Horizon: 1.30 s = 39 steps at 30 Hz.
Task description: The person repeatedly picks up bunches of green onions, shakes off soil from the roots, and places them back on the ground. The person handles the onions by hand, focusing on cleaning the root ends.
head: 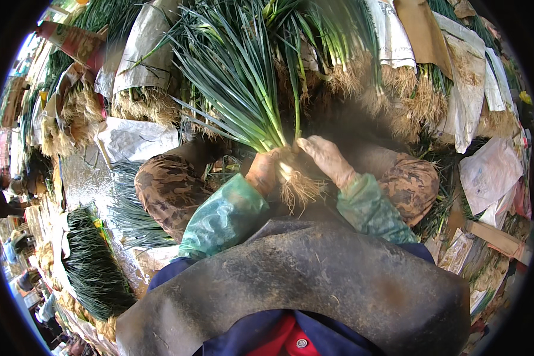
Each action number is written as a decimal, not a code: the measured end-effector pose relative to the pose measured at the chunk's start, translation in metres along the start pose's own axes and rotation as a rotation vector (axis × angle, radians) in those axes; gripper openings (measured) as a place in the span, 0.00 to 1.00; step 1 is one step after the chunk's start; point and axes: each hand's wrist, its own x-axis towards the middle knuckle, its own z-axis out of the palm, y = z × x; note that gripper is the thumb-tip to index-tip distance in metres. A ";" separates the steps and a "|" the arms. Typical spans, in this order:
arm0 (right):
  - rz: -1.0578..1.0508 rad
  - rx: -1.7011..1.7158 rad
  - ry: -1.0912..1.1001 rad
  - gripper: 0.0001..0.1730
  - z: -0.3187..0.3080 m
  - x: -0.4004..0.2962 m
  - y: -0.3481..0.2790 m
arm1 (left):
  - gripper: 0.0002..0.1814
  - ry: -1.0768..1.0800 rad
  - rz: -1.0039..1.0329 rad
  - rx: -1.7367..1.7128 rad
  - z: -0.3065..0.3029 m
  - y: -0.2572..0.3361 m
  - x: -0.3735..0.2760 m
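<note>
In the head view my left hand (263, 172) is closed around the pale lower stems of a bunch of green onions (244, 98). The long green leaves fan out upward and to the left, and the stringy roots (299, 191) hang toward my apron (302, 267). My right hand (324, 158) is just right of the bunch. Its thumb and fingertips are together at the base of a single green stalk (297, 98); whether they grip it is hard to tell. Green plastic sleeves cover both forearms.
Rooted onion bundles (144, 104) under white sacks (144, 58) line the far side, with more bundles (427, 98) at the right. A large leafy pile (93, 262) lies at the left beside wet ground (84, 178). A wooden board (494, 238) is at the right. Several people are at the far left edge.
</note>
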 end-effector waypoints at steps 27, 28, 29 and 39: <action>-0.606 -0.831 0.348 0.16 0.003 0.025 -0.063 | 0.26 -0.439 -0.365 -0.831 -0.040 0.008 -0.001; -0.703 -0.685 0.295 0.17 0.013 0.017 -0.040 | 0.24 -0.317 -0.257 -0.614 -0.039 0.008 0.001; -0.736 -0.626 0.267 0.17 0.014 0.018 -0.027 | 0.22 -0.184 -0.185 -0.397 -0.038 0.005 0.000; -0.606 -0.663 0.221 0.17 -0.001 0.090 -0.095 | 0.25 -0.225 -0.034 -0.401 -0.002 0.030 -0.018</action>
